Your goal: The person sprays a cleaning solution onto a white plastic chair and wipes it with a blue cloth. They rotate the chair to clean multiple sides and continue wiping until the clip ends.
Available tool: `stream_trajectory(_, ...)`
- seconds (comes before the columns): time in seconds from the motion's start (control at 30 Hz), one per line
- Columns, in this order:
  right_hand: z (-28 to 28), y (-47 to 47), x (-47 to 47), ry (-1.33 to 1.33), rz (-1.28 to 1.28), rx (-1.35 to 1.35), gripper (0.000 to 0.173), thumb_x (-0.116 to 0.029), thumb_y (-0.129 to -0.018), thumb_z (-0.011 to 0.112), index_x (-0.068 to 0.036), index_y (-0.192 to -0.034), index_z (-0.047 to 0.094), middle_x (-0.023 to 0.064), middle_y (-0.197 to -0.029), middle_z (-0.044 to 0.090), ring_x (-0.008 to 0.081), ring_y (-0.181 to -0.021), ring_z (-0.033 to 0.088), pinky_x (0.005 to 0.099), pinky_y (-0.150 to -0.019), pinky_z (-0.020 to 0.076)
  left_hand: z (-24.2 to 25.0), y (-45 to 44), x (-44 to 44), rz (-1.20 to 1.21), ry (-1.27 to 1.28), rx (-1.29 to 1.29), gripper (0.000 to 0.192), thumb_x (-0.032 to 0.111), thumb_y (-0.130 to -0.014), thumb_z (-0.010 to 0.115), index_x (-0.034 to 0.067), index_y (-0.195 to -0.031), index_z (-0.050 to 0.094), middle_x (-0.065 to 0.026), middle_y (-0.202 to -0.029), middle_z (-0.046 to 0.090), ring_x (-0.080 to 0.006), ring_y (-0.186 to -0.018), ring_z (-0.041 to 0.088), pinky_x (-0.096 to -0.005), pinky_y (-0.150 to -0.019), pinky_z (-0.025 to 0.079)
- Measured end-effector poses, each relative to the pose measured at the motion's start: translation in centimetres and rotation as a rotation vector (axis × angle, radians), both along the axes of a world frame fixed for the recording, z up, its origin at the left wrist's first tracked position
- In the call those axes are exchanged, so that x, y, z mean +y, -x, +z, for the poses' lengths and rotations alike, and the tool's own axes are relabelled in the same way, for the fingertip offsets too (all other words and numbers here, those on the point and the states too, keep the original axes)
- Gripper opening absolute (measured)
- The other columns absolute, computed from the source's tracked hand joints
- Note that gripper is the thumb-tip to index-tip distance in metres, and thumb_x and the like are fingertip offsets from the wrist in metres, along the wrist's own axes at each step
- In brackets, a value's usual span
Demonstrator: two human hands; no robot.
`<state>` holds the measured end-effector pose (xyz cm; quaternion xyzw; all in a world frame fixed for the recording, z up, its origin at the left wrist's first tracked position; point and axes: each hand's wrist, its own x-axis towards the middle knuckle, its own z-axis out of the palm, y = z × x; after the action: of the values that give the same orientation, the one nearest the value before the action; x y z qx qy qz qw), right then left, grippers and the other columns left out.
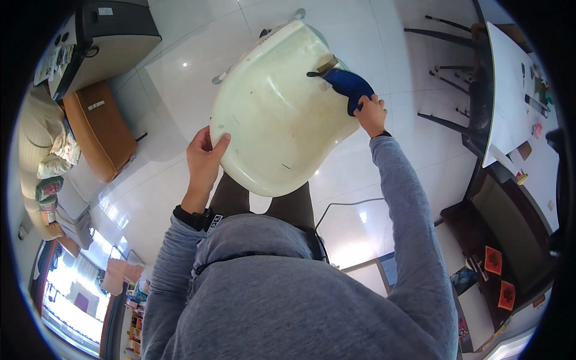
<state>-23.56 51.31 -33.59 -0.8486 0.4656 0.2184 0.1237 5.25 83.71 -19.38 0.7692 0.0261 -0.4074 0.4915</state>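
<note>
Before me is a pale cream plastic seat shell (270, 117), tilted, with scuffs and short dark scratches on its smooth face. Parts of a frame with grey-green foot caps (217, 80) show past its far side. My left hand (206, 150) grips the shell's left rim, thumb on top and fingers hidden behind the edge. At the right side, my right hand (372, 114) pinches a dark blue fabric piece (348, 86) lying over the shell's edge. A brownish tab (327, 64) sticks out at the fabric's far end, beside a narrow dark strip.
Glossy pale tiles (180, 103) surround the seat. A brown ottoman (101, 130), a dark-topped cabinet (119, 40) and a sofa (72, 198) stand left. Rightward are a white table (513, 85) and black chair legs (445, 38). A cable (346, 203) loops beside my waist.
</note>
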Motion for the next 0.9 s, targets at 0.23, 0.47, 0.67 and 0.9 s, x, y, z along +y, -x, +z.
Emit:
stream_trajectory(0.23, -0.3, -0.5, 3.3, 0.181, 0.221, 0.153, 0.03, -0.025, -0.077, 0.078, -0.013, -0.103, 0.069, 0.0084, -0.115, 0.057, 0.0321, -0.109, 0.054, 0.0532, -0.089, 0.0449, -0.6, 1.3, 0.2, 0.04, -0.041, -0.122, 0.036, 0.017, -0.088, 0.076, -0.003, -0.118, 0.067, -0.0031, -0.091, 0.071, -0.0068, -0.075, 0.061, -0.0232, -0.07, 0.049)
stream_trajectory(0.47, 1.1, -2.3, 13.5, -0.1, 0.345, 0.108, 0.012, -0.018, -0.083, 0.064, -0.015, -0.084, 0.076, 0.009, -0.096, 0.066, 0.0304, -0.099, 0.06, 0.0484, -0.084, 0.0424, -1.9, 2.1, 0.8, 0.096, -0.026, -0.17, 0.037, 0.019, -0.087, 0.075, -0.002, -0.117, 0.068, -0.0007, -0.088, 0.07, -0.0057, -0.072, 0.055, -0.0224, -0.068, 0.045)
stream_trajectory(0.67, 2.5, -1.9, 15.0, -0.186, 0.236, -0.07, 0.008, -0.018, -0.076, 0.073, -0.021, -0.083, 0.074, 0.0046, -0.092, 0.063, 0.0277, -0.103, 0.059, 0.0488, -0.088, 0.0415, -1.7, 2.1, 0.3, 0.163, -0.017, -0.15, 0.038, 0.018, -0.086, 0.077, -0.002, -0.118, 0.068, -0.0007, -0.086, 0.069, -0.0058, -0.071, 0.054, -0.022, -0.066, 0.043)
stream_trajectory(0.9, 1.1, 0.4, 3.1, 0.009, 0.245, -0.08, 0.011, -0.011, -0.075, 0.073, -0.019, -0.08, 0.07, 0.003, -0.095, 0.062, 0.028, -0.102, 0.056, 0.0493, -0.081, 0.04, -1.8, 2.2, 0.6, 0.152, -0.04, -0.155, 0.038, 0.015, -0.085, 0.077, -0.003, -0.117, 0.068, -0.0012, -0.086, 0.069, -0.0054, -0.071, 0.055, -0.0215, -0.064, 0.044)
